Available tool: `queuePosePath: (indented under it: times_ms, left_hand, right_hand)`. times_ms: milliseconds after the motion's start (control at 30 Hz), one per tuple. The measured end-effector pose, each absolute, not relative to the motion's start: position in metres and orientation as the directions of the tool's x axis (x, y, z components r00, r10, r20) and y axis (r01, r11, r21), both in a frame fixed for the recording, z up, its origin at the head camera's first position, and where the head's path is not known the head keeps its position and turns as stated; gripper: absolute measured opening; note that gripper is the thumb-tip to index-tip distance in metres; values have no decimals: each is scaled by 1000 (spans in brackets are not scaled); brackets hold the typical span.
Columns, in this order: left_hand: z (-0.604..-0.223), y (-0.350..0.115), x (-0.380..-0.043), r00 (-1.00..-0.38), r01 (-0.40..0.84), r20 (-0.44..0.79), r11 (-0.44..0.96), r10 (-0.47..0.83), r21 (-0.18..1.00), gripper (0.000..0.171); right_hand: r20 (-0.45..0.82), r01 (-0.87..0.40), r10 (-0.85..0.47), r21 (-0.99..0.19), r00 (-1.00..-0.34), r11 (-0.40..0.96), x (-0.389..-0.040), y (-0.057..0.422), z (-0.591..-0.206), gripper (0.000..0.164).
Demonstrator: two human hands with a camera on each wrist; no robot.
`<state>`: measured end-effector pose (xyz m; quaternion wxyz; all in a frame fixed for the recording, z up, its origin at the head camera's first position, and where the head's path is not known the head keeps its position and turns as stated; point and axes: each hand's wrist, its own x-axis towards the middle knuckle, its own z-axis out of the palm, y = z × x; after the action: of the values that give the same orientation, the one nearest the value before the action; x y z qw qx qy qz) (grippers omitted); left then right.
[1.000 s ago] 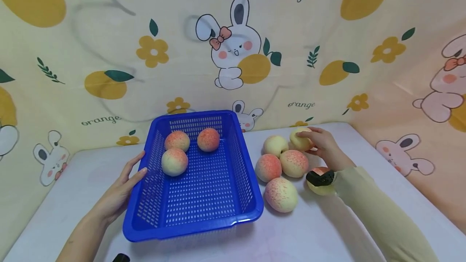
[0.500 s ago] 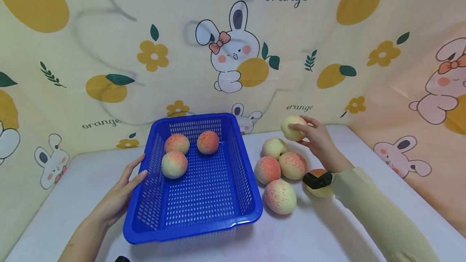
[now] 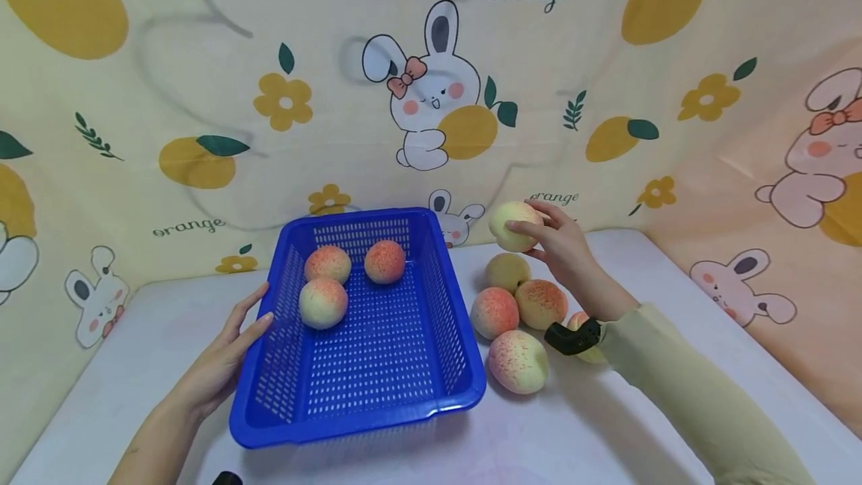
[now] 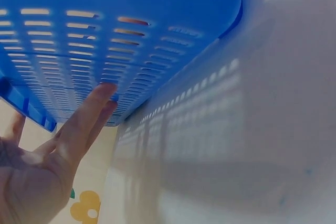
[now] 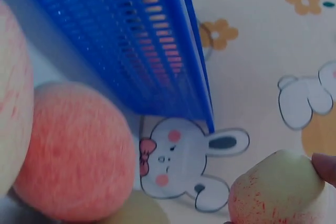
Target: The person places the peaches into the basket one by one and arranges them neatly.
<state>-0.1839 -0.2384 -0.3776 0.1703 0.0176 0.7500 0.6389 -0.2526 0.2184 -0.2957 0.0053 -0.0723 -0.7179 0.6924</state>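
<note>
A blue plastic basket (image 3: 364, 426) with slotted sides holds three peaches: one at the back left (image 3: 328, 264), one paler in front of it (image 3: 323, 303), and one redder to the right (image 3: 385, 261). My left hand (image 3: 215, 365) rests against the basket's left side, thumb and index fingertips at the rim. In the left wrist view, its straight fingers (image 4: 84, 124) touch the slotted outer wall. My right hand (image 3: 562, 245) holds a pale yellow peach (image 3: 513, 227) between thumb and fingers, raised above the pile right of the basket. The right wrist view shows this peach (image 5: 281, 190) at the lower right.
Right of the basket on the white table (image 3: 539, 447) lie several peaches: a yellow one (image 3: 508, 272), an orange-tinted one (image 3: 542, 304), a red one (image 3: 494, 313), and a speckled one (image 3: 518, 362). Another peach (image 3: 592, 354) is partly hidden by the black wrist device (image 3: 572, 337). A printed cloth (image 3: 323, 36) hangs behind.
My right hand has lifted the pale peach from the back of the pile and carried it left toward the basket. The left hand and the basket stay in place.
</note>
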Motion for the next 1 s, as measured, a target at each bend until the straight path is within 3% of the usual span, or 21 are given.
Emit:
queuePosePath:
  times_ms: [567, 1000]
  left_hand:
    - [-376, -236, -189, -943, -163, -204, 168, 264, 972, 62]
    - [-377, -239, -186, -949, -180, -216, 168, 228, 969, 63]
  right_hand:
    - [-143, 147, 46, -985, -989, 95, -260, 147, -273, 69]
    - [-136, 131, -34, -983, -990, 132, -263, 102, -277, 65]
